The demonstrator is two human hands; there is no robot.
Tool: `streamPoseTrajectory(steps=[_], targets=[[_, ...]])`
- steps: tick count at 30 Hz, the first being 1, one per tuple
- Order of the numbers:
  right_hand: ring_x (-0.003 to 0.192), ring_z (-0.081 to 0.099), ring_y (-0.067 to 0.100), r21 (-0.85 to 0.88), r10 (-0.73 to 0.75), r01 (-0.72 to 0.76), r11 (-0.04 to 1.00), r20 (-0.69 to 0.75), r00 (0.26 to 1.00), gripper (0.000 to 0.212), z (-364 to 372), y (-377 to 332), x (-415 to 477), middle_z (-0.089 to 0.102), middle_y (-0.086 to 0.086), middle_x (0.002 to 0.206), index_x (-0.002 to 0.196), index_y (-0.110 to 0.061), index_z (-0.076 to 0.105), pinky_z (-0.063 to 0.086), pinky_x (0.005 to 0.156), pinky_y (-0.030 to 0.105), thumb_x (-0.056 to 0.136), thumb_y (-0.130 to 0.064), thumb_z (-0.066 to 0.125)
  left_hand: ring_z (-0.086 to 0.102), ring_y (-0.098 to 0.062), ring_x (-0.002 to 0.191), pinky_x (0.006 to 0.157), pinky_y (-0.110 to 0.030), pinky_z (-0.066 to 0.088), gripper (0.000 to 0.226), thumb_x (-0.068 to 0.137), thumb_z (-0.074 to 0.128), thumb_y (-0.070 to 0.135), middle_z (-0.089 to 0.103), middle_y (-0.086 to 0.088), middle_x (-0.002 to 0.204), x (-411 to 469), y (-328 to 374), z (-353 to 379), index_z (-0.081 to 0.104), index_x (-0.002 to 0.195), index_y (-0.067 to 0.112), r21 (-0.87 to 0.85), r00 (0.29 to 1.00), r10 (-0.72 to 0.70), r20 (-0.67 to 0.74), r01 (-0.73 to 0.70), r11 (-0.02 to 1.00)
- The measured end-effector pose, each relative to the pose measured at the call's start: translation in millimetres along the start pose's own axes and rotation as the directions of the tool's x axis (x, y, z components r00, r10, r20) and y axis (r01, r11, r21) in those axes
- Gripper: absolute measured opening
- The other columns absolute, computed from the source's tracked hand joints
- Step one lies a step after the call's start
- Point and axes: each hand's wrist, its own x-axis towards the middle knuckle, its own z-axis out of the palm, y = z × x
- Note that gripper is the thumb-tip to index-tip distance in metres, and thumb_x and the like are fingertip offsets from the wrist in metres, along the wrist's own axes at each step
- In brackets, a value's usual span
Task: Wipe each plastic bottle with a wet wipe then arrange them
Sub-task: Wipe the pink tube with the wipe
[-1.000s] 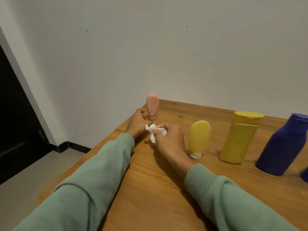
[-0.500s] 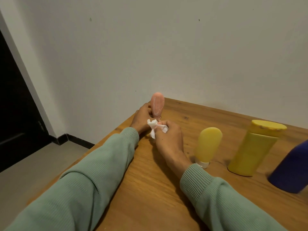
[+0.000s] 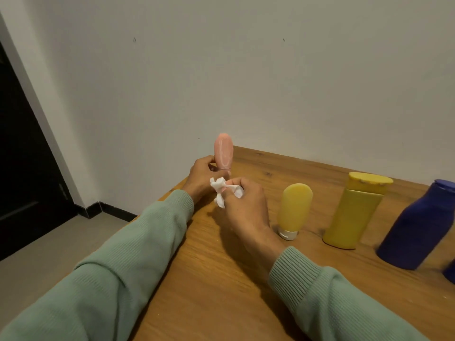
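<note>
Head view: left hand (image 3: pixel 200 175) grips the pink bottle (image 3: pixel 223 151) low at the surface (image 3: pixel 221 279) corner, right hand (image 3: pixel 243 203) pinches the wet wipe (image 3: pixel 219 190); a hard stroke could likely knock it off the edge.

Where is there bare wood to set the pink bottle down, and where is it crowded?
Bare: the table between the two sleeves, and the strip from the wall to the yellow tube and yellow bottle. Crowded: the right, where those stand in a row with the blue bottle; the left corner, where left hand and right hand work.
</note>
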Motion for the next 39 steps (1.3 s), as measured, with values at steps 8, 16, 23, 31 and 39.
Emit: streamPoseTrajectory(steps=[8,16,23,31,39], targets=[[0.078,0.063,0.008,0.063,-0.232,0.237,0.969,-0.078,0.97,0.002,-40,-33,-40,0.065,-0.013,0.084,0.089,-0.026,0.064,0.057,0.063,0.031,0.088,-0.029,0.063,0.068,-0.012,0.078,0.062,-0.018,0.056,0.018,0.087,0.069,0.01,0.07,0.0,0.09,-69,65,-21,0.066,0.1,0.021,-0.217,0.995,0.044,0.085,-0.025,0.976],[0.086,0.06,0.0,-0.074,-0.485,0.479,0.874,-0.158,0.86,0.015,-113,-53,-92,0.06,-0.023,0.088,0.091,-0.038,0.059,0.056,0.061,0.022,0.086,-0.026,0.066,0.073,-0.012,0.089,0.072,-0.02,0.056,0.035,0.067,0.071,0.032,0.077,0.006,0.092,-156,129,0,0.066,0.101,0.024,-0.469,0.943,0.215,0.255,-0.073,0.88],[0.09,0.059,0.0,-0.294,-0.626,0.557,0.777,-0.266,0.733,0.016,-182,-49,-125,0.06,-0.019,0.093,0.098,-0.025,0.062,0.051,0.062,0.012,0.084,-0.02,0.068,0.073,-0.025,0.095,0.079,-0.024,0.057,0.036,0.082,0.069,0.015,0.075,-0.007,0.104,-195,149,42,0.062,0.118,0.014,-0.5,0.877,0.253,0.408,-0.017,0.866],[0.092,0.055,-0.002,-0.585,-0.775,0.634,0.505,0.014,0.631,0.023,-223,-35,-149,0.063,-0.005,0.096,0.101,-0.01,0.066,0.045,0.08,0.006,0.082,-0.021,0.059,0.071,-0.018,0.098,0.081,-0.024,0.057,0.038,0.077,0.068,0.015,0.075,0.0,0.105,-221,148,81,0.062,0.115,0.02,-0.529,0.794,0.32,0.516,0.001,0.849],[0.087,0.056,0.004,-0.631,-0.746,0.611,0.477,0.076,0.661,0.023,-234,-17,-157,0.064,0.0,0.094,0.099,-0.009,0.067,0.049,0.073,0.014,0.082,-0.02,0.057,0.071,-0.024,0.101,0.087,-0.027,0.056,0.042,0.079,0.068,0.011,0.074,-0.006,0.11,-233,130,100,0.061,0.12,0.015,-0.525,0.748,0.311,0.587,0.059,0.849]])
